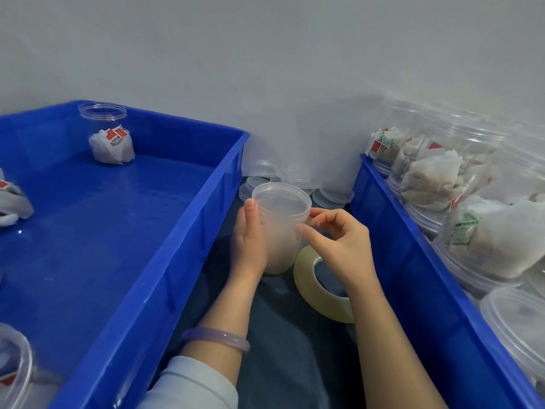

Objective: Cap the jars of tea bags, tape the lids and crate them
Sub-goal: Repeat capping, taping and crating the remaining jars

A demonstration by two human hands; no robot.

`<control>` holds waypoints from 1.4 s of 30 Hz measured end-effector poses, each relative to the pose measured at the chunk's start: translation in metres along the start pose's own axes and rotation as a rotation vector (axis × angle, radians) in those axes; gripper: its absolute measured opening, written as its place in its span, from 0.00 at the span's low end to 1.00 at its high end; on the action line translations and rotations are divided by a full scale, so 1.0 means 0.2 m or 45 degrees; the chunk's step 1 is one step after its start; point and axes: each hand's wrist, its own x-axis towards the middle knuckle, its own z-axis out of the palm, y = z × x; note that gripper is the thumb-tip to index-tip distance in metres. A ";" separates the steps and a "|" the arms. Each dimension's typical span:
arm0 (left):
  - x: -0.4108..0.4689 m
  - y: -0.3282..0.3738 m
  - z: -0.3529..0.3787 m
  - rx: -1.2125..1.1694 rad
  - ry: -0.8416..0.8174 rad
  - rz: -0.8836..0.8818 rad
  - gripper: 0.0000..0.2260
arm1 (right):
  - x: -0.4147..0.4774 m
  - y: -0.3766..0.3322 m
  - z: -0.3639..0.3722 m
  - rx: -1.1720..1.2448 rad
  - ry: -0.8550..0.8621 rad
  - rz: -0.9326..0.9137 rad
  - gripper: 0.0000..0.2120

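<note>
A plain pale grey wall closes the back, and a dark blue-grey cloth [289, 343] covers the surface in the gap between two crates. In the middle of that gap one clear plastic jar of tea bags [280, 246] stands upright on the cloth, with one translucent round plastic lid [281, 199] sitting on its mouth.

The left hand [250, 240] grips the jar from its nine o'clock side, thumb up against the lid's rim. The right hand [339, 243] comes in from four o'clock with its fingers curled in a narrow pinch. The forefinger tip is on the lid's rim and the thumb is on the jar wall just below. The blur hides whether any tape lies between them.

One roll of clear yellowish tape [312, 290] leans tilted at five o'clock, just beside the jar's base and under the right wrist. One pale purple bangle [216, 339] circles the left wrist above a light grey sleeve [191, 385].

At nine o'clock a large blue plastic crate [177, 231] shows three jars:
- one open jar [102, 134] at the far end
- two cut off by the frame's left edge

At three o'clock a second blue crate [383, 231] is heaped with filled jars [430, 178] lying on their sides, too overlapped to count. At twelve o'clock, against the wall, sits a cluster of loose lids [330, 197], at least four.
</note>
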 end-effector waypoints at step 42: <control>0.02 0.02 -0.01 0.025 -0.063 -0.086 0.44 | 0.01 0.05 -0.01 0.214 -0.052 0.187 0.02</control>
